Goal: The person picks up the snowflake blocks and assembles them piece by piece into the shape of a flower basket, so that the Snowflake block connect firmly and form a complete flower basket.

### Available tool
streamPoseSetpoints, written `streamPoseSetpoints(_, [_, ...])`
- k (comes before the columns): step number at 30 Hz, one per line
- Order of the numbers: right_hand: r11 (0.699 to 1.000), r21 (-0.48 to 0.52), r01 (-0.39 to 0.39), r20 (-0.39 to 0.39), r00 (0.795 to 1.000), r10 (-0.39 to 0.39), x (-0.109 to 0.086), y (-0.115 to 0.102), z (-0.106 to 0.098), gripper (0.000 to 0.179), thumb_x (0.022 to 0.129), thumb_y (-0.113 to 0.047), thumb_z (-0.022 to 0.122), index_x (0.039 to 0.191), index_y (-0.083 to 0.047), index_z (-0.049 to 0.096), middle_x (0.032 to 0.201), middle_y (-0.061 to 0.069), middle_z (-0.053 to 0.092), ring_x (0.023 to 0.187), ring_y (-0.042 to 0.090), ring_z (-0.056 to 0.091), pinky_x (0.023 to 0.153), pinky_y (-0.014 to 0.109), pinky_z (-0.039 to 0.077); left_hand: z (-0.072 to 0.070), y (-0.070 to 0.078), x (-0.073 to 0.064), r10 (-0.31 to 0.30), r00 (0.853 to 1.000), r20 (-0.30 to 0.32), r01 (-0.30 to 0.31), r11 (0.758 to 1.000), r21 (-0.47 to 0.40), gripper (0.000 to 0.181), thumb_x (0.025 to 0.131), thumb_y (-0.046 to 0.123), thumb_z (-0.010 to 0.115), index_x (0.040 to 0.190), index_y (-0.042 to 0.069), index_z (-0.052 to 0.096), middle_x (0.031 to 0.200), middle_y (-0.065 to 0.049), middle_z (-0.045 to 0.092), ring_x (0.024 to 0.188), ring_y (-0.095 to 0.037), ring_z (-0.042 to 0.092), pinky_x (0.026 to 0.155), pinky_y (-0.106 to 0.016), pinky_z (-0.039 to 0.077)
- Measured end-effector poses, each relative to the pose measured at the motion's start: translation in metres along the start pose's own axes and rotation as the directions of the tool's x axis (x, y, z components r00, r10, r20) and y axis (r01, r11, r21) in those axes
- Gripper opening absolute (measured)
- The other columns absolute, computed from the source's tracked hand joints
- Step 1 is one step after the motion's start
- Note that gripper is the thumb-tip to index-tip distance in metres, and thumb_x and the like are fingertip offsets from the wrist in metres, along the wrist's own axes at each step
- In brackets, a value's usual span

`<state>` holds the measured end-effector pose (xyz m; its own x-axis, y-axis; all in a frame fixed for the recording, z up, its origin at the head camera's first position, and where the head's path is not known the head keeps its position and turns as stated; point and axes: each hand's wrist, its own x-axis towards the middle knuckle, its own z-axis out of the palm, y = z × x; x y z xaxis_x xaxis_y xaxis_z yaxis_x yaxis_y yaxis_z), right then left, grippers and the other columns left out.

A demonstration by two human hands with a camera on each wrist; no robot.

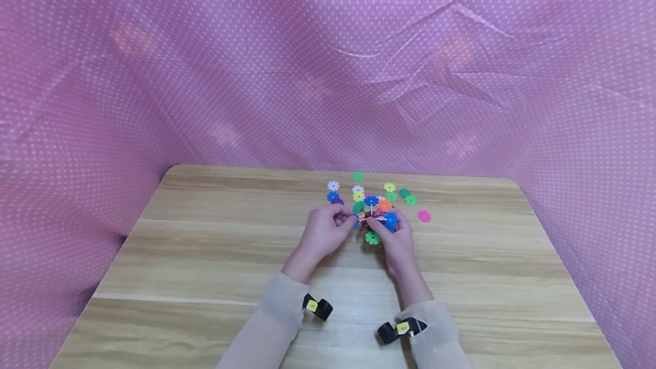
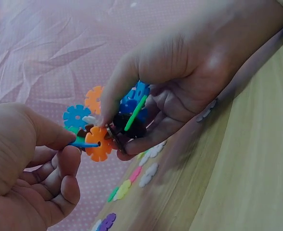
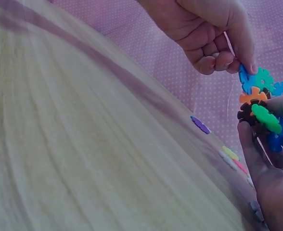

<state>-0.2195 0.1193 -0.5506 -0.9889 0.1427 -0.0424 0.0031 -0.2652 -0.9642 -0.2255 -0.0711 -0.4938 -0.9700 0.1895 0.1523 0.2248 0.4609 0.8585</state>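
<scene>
My right hand (image 1: 400, 244) holds a cluster of joined plastic snowflake discs between thumb and fingers, above the table. In it are brown discs (image 3: 247, 114), a green disc (image 3: 265, 119), an orange disc (image 2: 99, 150) and several blue ones, partly hidden by the fingers. From the left, my left hand (image 1: 324, 231) pinches a blue snowflake disc (image 2: 85, 144) between thumb and index finger. This blue disc is seen edge-on in the left wrist view, its far edge overlapping the orange disc. The left hand's other fingers are curled in.
Behind the hands, loose snowflake discs lie on the wooden table (image 1: 205, 249), among them a white disc (image 1: 333, 185), a yellow disc (image 1: 389, 187) and a pink disc (image 1: 423, 216). A pink dotted cloth (image 1: 307, 73) hangs round the table's back and sides.
</scene>
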Motion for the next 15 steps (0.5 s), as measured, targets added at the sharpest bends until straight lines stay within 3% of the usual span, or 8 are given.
streamPoseSetpoints(15, [0.999, 0.008, -0.036, 0.011, 0.999, 0.035, -0.0005, -0.0035, 0.0001, 0.055, 0.098, -0.003, 0.080, 0.147, -0.004, 0.057, 0.147, 0.016, 0.063, 0.128, 0.019, 0.066, 0.108, 0.030, 0.056, -0.0038, 0.0050, -0.0016, -0.080, 0.996, 0.039, 0.082, 0.995, -0.057, 0.011, 0.104, 0.015, 0.077, 0.111, 0.008, 0.081, 0.090, 0.002, 0.073, 0.078, -0.015, 0.067, 0.066, -0.027, 0.059])
